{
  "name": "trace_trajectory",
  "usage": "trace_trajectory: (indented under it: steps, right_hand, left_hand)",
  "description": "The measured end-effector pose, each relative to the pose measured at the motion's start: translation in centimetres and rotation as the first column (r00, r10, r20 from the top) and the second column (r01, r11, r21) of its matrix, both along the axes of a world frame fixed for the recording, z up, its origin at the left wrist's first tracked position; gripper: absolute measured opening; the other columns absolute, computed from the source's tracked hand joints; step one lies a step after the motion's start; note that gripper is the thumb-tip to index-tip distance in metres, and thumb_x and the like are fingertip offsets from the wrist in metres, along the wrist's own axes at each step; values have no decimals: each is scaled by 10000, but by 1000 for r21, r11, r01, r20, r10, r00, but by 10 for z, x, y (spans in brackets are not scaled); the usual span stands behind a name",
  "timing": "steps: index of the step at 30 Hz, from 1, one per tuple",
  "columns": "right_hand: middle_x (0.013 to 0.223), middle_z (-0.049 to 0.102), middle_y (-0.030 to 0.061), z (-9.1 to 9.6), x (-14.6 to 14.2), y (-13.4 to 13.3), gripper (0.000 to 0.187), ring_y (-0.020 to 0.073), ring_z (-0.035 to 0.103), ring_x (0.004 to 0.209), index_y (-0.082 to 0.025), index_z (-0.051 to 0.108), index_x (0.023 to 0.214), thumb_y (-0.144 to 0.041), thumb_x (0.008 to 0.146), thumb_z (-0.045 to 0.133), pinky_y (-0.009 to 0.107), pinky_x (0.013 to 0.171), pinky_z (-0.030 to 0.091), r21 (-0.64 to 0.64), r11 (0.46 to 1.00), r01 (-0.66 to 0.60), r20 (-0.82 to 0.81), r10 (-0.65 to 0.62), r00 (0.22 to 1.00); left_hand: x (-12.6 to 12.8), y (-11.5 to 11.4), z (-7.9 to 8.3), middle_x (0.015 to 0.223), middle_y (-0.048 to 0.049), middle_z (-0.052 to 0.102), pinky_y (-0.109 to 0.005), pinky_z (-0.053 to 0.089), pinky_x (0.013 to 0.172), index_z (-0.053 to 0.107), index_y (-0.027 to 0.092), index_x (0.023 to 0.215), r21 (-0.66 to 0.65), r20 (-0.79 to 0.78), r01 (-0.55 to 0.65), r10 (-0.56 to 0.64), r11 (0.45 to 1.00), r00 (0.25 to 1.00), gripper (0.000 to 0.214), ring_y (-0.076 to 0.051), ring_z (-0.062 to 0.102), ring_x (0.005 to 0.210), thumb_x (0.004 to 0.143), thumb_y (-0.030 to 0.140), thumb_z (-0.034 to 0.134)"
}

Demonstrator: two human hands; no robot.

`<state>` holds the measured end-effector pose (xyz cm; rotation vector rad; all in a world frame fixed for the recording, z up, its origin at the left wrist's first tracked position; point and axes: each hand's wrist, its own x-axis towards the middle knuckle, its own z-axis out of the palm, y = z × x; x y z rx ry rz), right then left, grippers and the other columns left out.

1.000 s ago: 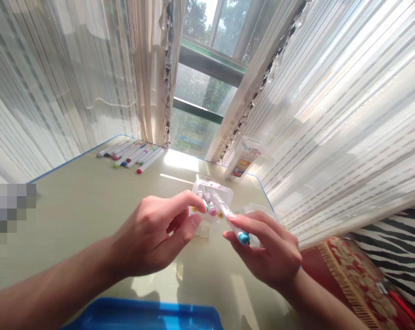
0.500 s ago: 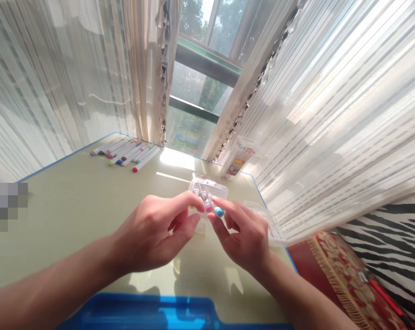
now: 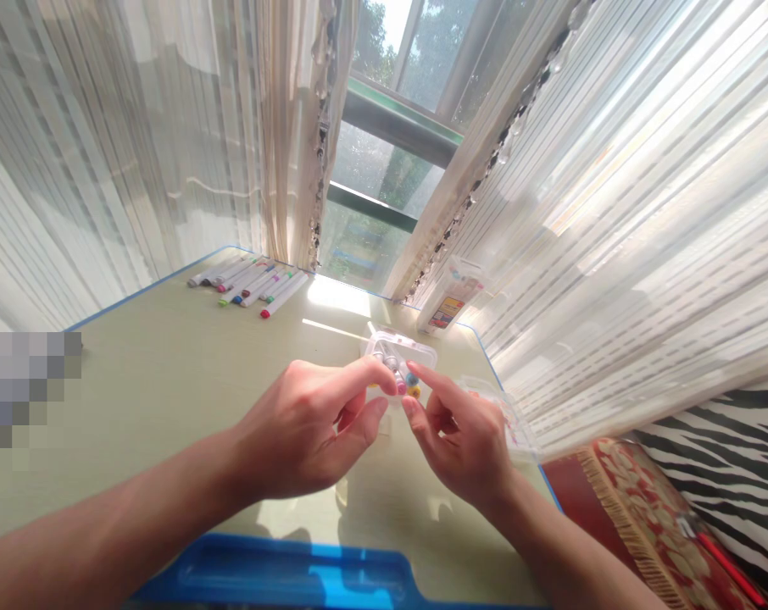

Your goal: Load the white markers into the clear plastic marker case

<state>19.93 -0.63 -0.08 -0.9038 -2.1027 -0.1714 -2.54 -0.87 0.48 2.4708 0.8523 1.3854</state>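
Note:
Before me is a small clear plastic box (image 3: 422, 347) holding several markers with coloured ends. A pink-ended marker (image 3: 401, 387) shows between my hands, with a blue end (image 3: 413, 379) and a yellow end (image 3: 414, 392) beside it. My left hand (image 3: 320, 428) is at the box's left side, its index finger bent by the pink end and its thumb apart. On the right, the index finger of my right hand (image 3: 464, 428) points at the blue end, touching or nearly so, while its thumb stays apart below. My fingers partly hide the box's near side.
Several white markers (image 3: 250, 280) lie at the table's far left. A clear case with a label (image 3: 448, 312) stands by the window, and another clear plastic piece (image 3: 517, 432) lies at the right edge. A blue tray (image 3: 282, 568) runs along the near edge.
The blue-ended marker, earlier between my right thumb and index finger, now sits deeper in the box, and the thumb has come away. A yellow end now shows below it. The view has shifted slightly.

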Motion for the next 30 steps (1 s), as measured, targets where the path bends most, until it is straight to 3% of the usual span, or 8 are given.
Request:
trace_trajectory:
  steps: [8,12,19,25,30]
  right_hand:
    - [587,513,-108,7,19,-7,243,62,442,430,-173,703,1189,-140,955,647,181,463,403,-61,998,31,-104,-37,994]
    - [577,521,-110,10,18,-4,216,63,453,428,-177,706,1158,-138,956,641,182,484,425,-111,994,-17,-94,7,996]
    - [582,551,-99,14,16,-4,229,70,460,428,-157,709,1173,-139,960,627,182,470,431,-165,983,-76,-111,58,992]
    - [555,555,-100,16,19,-6,174,74,500,429,-185,736,1088,-132,952,641,192,497,448,-120,990,-79,-138,62,989]
    - [524,572,-89,16,21,-5,146,92,540,424,-194,748,1019,-128,953,635,217,485,438,-103,989,-106,-141,91,986]
  left_hand:
    - [-2,-1,1,589,131,402,-201,359,529,649,194,1047,-4,-2,-34,34,999,999,147,-65,365,462,967,101,568]
    - [-2,0,3,588,131,365,-196,330,501,648,192,1029,-52,36,-85,87,995,996,141,-68,289,460,977,105,551]
    - [-2,1,7,600,119,373,-176,339,513,634,195,1006,-136,41,-168,175,976,984,180,-72,318,506,922,71,534]
    - [-3,3,4,593,116,378,-183,324,489,645,188,988,-126,38,-139,144,982,989,166,-73,311,490,926,83,533]
    - [-3,4,3,574,114,353,-208,289,480,667,181,925,-9,22,-78,78,997,997,156,-70,274,467,965,94,543]
